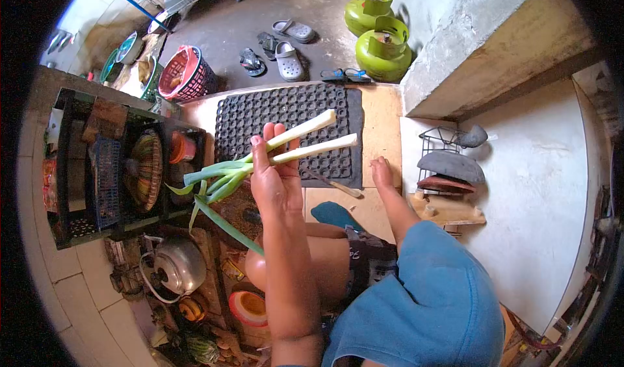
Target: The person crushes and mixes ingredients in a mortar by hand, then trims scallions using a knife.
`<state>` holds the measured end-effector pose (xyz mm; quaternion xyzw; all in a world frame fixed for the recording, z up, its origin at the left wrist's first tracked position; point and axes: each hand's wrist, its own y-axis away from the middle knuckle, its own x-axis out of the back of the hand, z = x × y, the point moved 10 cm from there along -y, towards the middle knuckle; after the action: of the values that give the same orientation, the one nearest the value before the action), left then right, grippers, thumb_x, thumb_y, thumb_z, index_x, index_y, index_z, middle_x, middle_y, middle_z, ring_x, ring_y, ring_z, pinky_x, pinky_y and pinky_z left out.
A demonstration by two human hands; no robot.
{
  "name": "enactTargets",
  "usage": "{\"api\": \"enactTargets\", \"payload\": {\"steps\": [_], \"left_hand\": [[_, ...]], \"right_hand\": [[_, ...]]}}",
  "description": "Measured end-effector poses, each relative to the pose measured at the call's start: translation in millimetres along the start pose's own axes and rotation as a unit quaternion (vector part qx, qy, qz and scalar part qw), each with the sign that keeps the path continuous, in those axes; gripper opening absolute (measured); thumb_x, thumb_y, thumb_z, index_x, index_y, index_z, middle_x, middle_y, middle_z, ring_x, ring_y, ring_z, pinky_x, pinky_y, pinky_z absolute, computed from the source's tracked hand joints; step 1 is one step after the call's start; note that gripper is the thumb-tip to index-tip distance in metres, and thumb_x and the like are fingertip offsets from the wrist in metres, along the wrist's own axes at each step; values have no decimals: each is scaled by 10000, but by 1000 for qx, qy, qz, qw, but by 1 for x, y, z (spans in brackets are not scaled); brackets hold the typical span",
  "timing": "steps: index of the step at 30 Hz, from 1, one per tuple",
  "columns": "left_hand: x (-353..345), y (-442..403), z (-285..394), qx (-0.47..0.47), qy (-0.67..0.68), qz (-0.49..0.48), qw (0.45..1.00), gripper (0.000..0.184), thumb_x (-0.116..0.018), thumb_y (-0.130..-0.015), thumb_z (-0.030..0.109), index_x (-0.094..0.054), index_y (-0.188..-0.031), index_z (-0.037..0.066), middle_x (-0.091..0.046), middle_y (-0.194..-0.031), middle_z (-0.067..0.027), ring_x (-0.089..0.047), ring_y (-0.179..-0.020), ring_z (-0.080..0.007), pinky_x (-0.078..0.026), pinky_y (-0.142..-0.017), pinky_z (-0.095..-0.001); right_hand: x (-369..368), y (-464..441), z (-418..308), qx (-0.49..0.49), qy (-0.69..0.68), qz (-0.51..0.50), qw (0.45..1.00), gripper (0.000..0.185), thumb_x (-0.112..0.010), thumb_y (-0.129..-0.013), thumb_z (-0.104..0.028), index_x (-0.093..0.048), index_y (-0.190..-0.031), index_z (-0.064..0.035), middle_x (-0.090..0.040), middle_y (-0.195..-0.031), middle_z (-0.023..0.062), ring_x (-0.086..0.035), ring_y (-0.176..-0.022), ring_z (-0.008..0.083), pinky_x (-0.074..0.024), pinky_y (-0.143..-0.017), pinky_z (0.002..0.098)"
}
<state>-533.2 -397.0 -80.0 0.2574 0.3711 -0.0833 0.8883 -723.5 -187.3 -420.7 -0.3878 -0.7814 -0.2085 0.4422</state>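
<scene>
My left hand (278,178) is raised in the middle of the view, palm towards me, closed around two spring onions (312,152). Their white ends point to the upper right, and the green leaves hang to the lower left, one crossing my forearm. Lower and to the right, my right hand (382,172) is above the tan floor tiles with nothing visible in it, its fingers loosely apart. Between the two hands, a knife with a wooden handle (351,191) lies at the edge of a black rubber mat (240,117).
Green gas cylinders (383,52), sandals (289,62) and a pink-lined basket (188,73) stand beyond the mat. To the left are a black rack (71,230) and a kettle (179,266). On the right, a mortar (452,167) sits near a white panel (520,198).
</scene>
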Motion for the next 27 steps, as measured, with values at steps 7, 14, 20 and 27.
{"api": "enactTargets", "payload": {"steps": [7, 14, 20, 27], "left_hand": [[5, 0, 11, -38, 7, 13, 999, 296, -453, -923, 221, -473, -1111, -8, -551, -1108, -120, -552, -1024, -225, -514, -844, -395], [35, 39, 148, -235, 15, 78, 969, 304, -463, -920, 251, -495, -1112, 17, -544, -1142, -85, -520, -1069, -191, -460, -899, -361], [161, 79, 253, -366, -125, 197, 901, 285, -496, -906, 280, -490, -1075, 52, -572, -1046, -67, -533, -1023, -189, -464, -877, -354], [290, 74, 306, -421, -230, 277, 833, 272, -518, -890, 299, -426, -1068, 115, -547, -1071, -97, -536, -1005, -233, -458, -887, -403]], "right_hand": [[8, -12, 104, -295, -256, 132, 911, 120, -590, -716, -7, -635, -825, -24, -631, -752, 98, -600, -637, 226, -486, -614, 285], [16, -48, 13, -335, -674, 31, 658, 237, -604, -769, 14, -574, -1004, 10, -613, -872, 68, -599, -726, 148, -517, -625, 225], [-16, -79, -144, -282, -712, -151, 624, 195, -591, -797, -12, -567, -991, -24, -614, -850, 61, -596, -699, 135, -521, -605, 227], [-86, -150, -310, -234, -670, -266, 653, 199, -581, -809, -13, -558, -1003, -45, -610, -879, 57, -603, -729, 134, -534, -635, 238]]}}
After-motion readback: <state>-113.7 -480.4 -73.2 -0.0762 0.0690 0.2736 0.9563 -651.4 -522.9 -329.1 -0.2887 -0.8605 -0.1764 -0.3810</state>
